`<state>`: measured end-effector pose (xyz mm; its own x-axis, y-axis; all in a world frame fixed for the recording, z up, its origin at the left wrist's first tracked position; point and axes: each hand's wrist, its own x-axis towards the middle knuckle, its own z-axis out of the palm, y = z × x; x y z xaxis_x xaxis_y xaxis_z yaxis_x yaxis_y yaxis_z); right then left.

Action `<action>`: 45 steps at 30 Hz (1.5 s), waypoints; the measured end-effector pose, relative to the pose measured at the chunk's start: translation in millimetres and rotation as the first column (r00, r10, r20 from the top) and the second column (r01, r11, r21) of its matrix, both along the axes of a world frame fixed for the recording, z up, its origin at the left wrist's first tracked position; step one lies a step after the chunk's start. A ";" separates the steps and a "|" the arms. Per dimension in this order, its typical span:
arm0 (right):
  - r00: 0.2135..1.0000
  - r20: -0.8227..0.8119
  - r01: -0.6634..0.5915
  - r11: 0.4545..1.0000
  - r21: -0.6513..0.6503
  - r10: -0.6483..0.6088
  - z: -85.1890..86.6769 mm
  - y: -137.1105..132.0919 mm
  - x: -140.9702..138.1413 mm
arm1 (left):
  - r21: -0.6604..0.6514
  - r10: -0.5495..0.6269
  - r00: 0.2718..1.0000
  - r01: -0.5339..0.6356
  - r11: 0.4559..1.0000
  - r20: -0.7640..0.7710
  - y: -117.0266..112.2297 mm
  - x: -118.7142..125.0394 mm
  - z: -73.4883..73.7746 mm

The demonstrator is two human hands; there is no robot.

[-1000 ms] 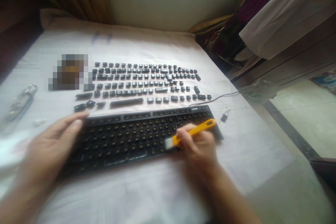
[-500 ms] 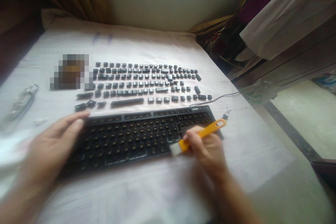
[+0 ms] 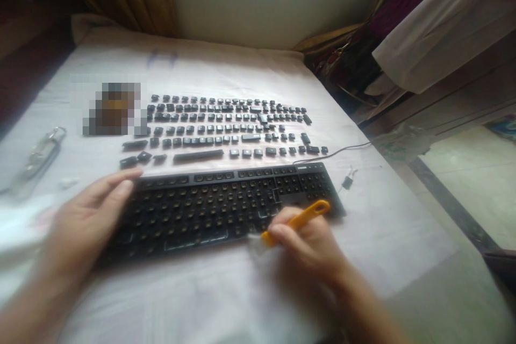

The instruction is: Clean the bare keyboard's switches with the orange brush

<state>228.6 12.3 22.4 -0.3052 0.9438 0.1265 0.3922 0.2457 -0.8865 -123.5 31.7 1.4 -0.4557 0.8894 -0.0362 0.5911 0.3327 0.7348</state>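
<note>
A black keyboard (image 3: 189, 212) with its keycaps off lies at a slant on the white cloth. My left hand (image 3: 94, 209) is closed around its left end, thumb on top; the fingers underneath are hidden. In my right hand (image 3: 310, 242) is a brush with a yellow handle (image 3: 308, 216) and pale bristles. The bristles, smeared by motion, are at the keyboard's front edge, right of the middle. Behind the keyboard, loose black keycaps stand in several rows, with the long space bar keycap (image 3: 197, 156) in the nearest row.
A small black piece with metal prongs (image 3: 346, 181) lies right of the keyboard. The keyboard's cable (image 3: 334, 150) runs off to the right. A pixelated item (image 3: 113, 110) sits left of the keycaps. Farther left is a clear, blurred object with a dark cord (image 3: 40, 161). White cloth (image 3: 226, 70) covers the surface.
My right hand has moved the brush a little left and toward me, from the keyboard's front part to its front edge. My left hand keeps its hold on the keyboard.
</note>
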 end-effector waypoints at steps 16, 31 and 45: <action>0.988 0.011 0.139 0.917 0.373 -0.154 11.6 -1.1 0.6 | -0.012 0.024 0.999 -0.024 1.000 0.029 -2.0 2.4 1.1; 0.990 0.099 -0.114 0.982 0.153 0.099 13.5 -1.3 -2.6 | -0.001 0.010 0.999 -0.010 1.000 0.036 -1.0 2.2 1.1; 0.993 0.036 0.091 0.923 0.375 -0.113 11.6 -0.8 9.0 | 0.018 -0.011 0.999 0.010 1.000 0.052 -0.3 1.2 -1.6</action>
